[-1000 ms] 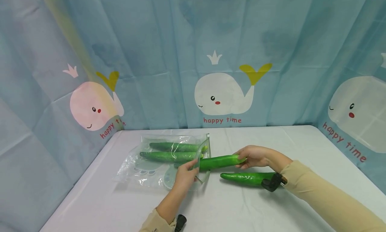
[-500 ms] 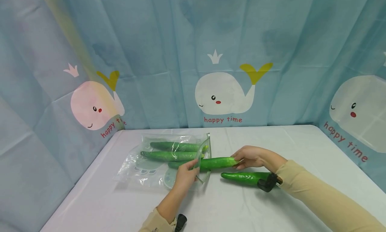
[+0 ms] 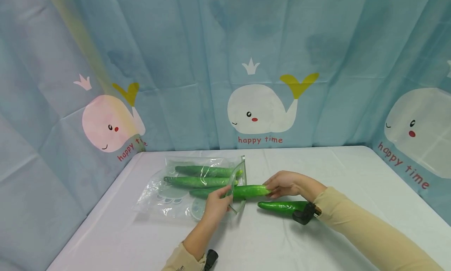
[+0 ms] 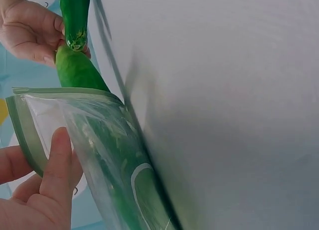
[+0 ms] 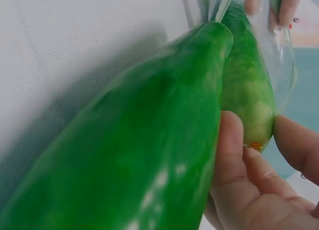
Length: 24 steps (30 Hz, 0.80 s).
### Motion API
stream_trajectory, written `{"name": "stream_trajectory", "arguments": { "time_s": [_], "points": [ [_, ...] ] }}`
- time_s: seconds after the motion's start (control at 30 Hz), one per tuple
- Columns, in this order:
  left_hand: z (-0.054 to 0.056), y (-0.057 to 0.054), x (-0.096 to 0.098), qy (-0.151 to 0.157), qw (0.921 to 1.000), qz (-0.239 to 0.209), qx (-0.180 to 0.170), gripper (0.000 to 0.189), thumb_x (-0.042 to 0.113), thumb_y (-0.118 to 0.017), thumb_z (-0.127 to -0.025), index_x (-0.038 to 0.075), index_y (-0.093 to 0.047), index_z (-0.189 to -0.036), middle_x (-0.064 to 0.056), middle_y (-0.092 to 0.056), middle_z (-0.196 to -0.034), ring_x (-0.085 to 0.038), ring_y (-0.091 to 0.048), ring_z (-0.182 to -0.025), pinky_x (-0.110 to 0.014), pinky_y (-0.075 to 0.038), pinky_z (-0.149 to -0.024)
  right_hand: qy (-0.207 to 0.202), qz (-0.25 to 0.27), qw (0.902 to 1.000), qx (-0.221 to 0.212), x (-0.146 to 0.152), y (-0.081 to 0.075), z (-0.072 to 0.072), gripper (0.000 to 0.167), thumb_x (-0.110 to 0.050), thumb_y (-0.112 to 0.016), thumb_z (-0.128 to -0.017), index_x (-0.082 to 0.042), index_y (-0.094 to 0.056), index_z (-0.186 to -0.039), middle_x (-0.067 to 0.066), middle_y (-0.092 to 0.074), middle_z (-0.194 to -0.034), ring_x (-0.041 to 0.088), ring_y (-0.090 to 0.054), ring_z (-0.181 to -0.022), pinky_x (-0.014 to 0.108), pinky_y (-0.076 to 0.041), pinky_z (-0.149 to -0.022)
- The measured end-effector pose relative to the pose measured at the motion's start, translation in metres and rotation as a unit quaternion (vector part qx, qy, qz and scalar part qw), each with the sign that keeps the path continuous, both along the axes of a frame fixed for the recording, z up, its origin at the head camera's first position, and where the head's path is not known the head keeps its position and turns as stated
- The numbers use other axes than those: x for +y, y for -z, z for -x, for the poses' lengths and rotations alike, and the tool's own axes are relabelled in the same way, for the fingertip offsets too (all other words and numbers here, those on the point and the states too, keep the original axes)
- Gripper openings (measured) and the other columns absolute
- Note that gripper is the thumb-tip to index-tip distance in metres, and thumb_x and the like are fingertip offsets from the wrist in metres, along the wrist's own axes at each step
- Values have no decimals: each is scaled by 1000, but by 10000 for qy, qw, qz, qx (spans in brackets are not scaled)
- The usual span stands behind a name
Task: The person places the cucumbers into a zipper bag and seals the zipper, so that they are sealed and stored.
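A clear zip bag (image 3: 151,196) lies on the table with its mouth facing right. Two cucumbers (image 3: 197,181) are inside it, side by side. My left hand (image 3: 216,204) pinches the near edge of the bag's mouth between thumb and fingers, holding it apart. A third cucumber (image 3: 251,191) is partly in the bag; my right hand (image 3: 284,183) grips its pale outer end, thumb and fingertips around the tip in the right wrist view. Another cucumber (image 3: 280,206) lies on the table just in front of the right hand, its right end hidden behind the wrist camera.
The table (image 3: 253,243) has a white cloth. Behind and at both sides hangs a blue curtain (image 3: 190,118) with whale prints. A black wrist camera (image 3: 303,214) on the right arm sits over the loose cucumber.
My right hand has moved left, pushing the third cucumber deeper into the bag. My left hand and the bag have stayed nearly still.
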State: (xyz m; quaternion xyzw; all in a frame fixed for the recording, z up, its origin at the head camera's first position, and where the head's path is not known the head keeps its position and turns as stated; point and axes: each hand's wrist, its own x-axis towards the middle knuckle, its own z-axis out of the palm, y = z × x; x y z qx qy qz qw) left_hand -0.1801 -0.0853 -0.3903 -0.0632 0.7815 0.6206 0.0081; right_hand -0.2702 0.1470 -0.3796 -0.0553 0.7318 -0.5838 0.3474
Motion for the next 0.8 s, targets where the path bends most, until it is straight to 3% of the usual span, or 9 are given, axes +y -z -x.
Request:
{"name": "stream_trajectory", "arguments": {
  "time_s": [0.57, 0.8],
  "points": [
    [-3, -4, 1, 6, 10000, 61, 0, 42, 0, -56, -92, -6, -54, -133, -29, -48, -138, -10, -49, -59, -27, -50, -63, 202, 229, 9994, -135, -20, 2, -4, 43, 10, -51, -92, 23, -40, -132, 30, -61, -114, 35, -65, -102, 36, -55, -83],
    [-3, -6, 1, -2, 10000, 66, 65, 42, 0, -56, -91, -7, -54, -133, -29, -48, -138, -8, -48, -57, -26, -50, -62, 160, 289, 9994, -93, -27, 5, -3, 44, 11, -49, -92, 22, -39, -133, 31, -60, -118, 36, -64, -103, 35, -56, -82]
  ]
}}
